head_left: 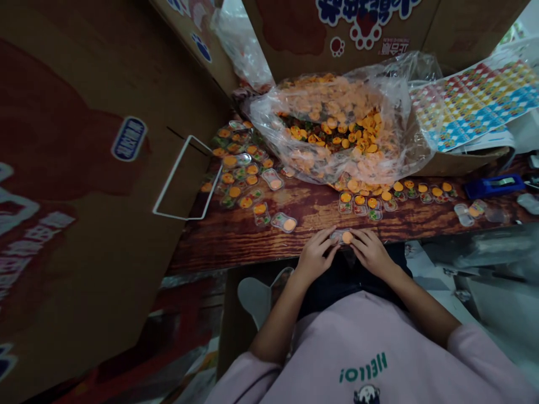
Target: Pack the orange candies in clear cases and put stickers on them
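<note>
Both of my hands meet at the near edge of the wooden table [236,235]. My left hand [315,255] and my right hand [371,251] pinch a small clear plastic case with an orange disc [346,237] between their fingertips. More filled clear cases [362,205] lie in a row just beyond my hands. A bigger cluster of such cases [242,174] is spread at the table's left. A clear plastic bag of orange discs [337,129] lies open behind them.
Large printed cardboard boxes [84,185] wall in the left and back. Colourful sticker sheets [475,104] rest on a box at the right. A blue tool [494,185] and empty clear cases [467,213] lie at the right end.
</note>
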Demonstrator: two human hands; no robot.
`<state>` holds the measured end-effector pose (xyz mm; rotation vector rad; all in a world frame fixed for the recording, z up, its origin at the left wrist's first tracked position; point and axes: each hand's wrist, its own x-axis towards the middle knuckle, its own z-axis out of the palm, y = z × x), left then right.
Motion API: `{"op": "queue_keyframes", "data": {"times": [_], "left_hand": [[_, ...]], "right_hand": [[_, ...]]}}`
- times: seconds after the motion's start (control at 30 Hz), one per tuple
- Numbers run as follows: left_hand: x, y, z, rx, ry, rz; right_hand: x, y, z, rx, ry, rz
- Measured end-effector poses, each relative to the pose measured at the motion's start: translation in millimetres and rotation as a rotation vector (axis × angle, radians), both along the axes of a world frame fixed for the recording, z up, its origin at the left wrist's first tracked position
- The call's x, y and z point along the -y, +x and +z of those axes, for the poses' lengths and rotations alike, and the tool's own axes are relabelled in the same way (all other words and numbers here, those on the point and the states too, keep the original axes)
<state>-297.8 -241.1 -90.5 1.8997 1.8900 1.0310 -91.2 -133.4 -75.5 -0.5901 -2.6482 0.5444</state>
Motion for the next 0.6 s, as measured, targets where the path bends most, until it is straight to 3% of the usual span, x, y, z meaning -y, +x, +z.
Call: {"op": "queue_keyframes", "data": {"times": [0.13,0.27,0.47,0.6], "left_hand": [[10,-6,-3.3,0.045,0.016,-0.034],[17,-1,-4.0,-0.148,-0.02,-0.064],[22,36,-9.0,-0.383,-0.157,0.017],[18,56,-3.6,-0.435,-0.273,0.047]], "right_hand": [[2,-1,0.3,-0.048,-0.048,0.01],[2,-2,3.0,-0.008,-0.021,0.039],[17,-2,-2.1,0.078,0.082,0.026],[11,-3,4.7,0.124,-0.006,0.066]]}}
